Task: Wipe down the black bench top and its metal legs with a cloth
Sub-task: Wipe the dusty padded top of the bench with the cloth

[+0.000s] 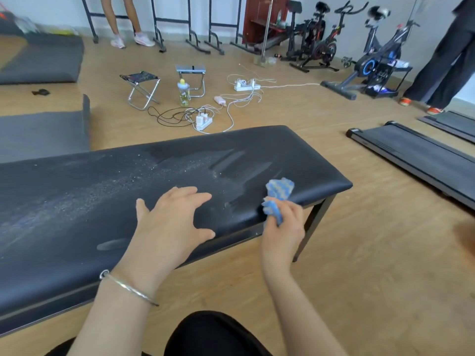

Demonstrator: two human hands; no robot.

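Most of the black surface [77,201] is left gritty; only streaks beside the blue cloth [279,192] are wiped dark. It is gripped by the right hand [282,235] at the near edge; the left hand [172,222] is spread open on top. Legs [317,222] are judged undone.

Tabletop [77,201]: black, with a pale grey speckled band along its length and darker streaks toward one end. Leg [316,222]: dark grey. Cloth [280,191]: blue and grey-white wavy stripes. Bangle [128,287]: silver. Floor [372,253]: tan wood grain. Mat [43,134]: dark grey. Bottle [183,93]: pale green, yellow cap.
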